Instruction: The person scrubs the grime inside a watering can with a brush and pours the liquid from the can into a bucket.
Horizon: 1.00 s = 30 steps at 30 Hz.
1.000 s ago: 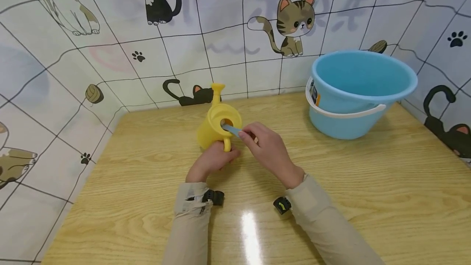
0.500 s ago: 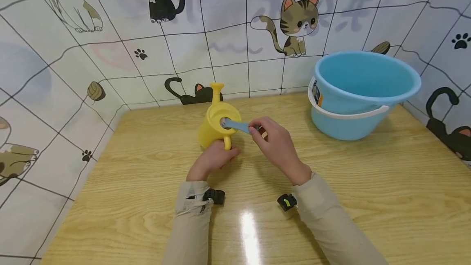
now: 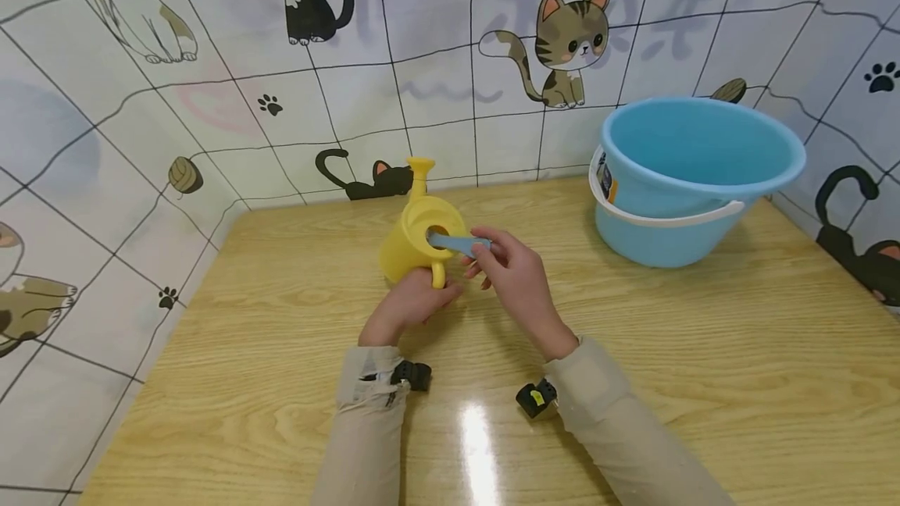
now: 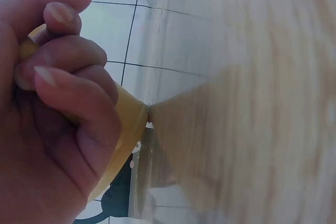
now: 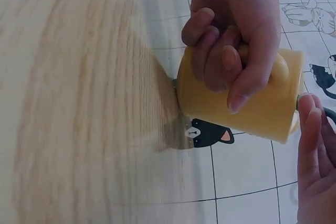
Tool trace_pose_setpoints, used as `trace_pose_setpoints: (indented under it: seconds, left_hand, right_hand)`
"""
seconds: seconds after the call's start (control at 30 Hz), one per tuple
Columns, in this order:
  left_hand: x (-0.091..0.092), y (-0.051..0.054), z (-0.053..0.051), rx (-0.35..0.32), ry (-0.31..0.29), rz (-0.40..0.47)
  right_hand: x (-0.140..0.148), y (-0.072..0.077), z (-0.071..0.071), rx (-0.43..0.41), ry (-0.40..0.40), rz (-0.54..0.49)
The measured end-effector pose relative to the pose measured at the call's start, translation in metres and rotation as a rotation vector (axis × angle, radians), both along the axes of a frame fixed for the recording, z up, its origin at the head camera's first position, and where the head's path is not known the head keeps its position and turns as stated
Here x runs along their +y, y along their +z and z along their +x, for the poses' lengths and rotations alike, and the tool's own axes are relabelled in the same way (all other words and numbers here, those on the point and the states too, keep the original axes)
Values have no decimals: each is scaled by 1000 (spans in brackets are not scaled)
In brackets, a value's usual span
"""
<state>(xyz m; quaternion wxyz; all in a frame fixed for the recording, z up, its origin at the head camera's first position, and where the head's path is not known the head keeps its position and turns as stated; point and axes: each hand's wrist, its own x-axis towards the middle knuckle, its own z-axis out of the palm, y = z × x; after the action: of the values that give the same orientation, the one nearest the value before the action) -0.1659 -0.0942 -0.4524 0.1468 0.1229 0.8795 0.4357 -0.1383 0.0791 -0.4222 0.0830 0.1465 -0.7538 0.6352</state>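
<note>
A yellow watering can [image 3: 404,250] stands on the table, tilted slightly so its round top opening faces me and its spout points to the wall. My left hand [image 3: 411,304] grips the can's handle; curled fingers [image 5: 215,51] show around it in the right wrist view. Between thumb and fingers, my right hand [image 3: 522,283] pinches a slim light-blue stick-like tool [image 3: 457,244]. Its far end reaches into the can's opening and is partly hidden there, so I cannot tell its kind. In the left wrist view the left hand [image 4: 63,98] covers most of the can.
A light-blue bucket [image 3: 657,236] with a white handle stands at the back right of the wooden table [image 3: 281,381]. Cat-patterned cloth walls [image 3: 436,45] close off the back and both sides. Each wrist carries a small black camera.
The right hand drew the blue tool partly out to the right, then moved it back left and deeper into the opening. The can shifted very slightly; the left hand keeps its grip.
</note>
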Motion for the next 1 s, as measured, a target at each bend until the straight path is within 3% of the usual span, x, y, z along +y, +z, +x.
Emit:
trace_pose_setpoints:
  seconds: [0.2,0.47,0.73,0.9,1.0]
  left_hand:
    - [2,-1,0,33,-37,-34]
    - [2,1,0,17,-29,-12]
    - [0,-5,-2,17,-14,-1]
    - [-1,-5,-1,29,-14,-13]
    - [-1,-3,-1,32,-14,-15]
  right_hand:
    - [-6,15,13,17,0,56]
    - [-7,22,19,132,-48,172]
    - [3,16,13,143,-78,79]
    - [12,3,2,147,-142,-23]
    - [14,-9,-7,143,-151,-29]
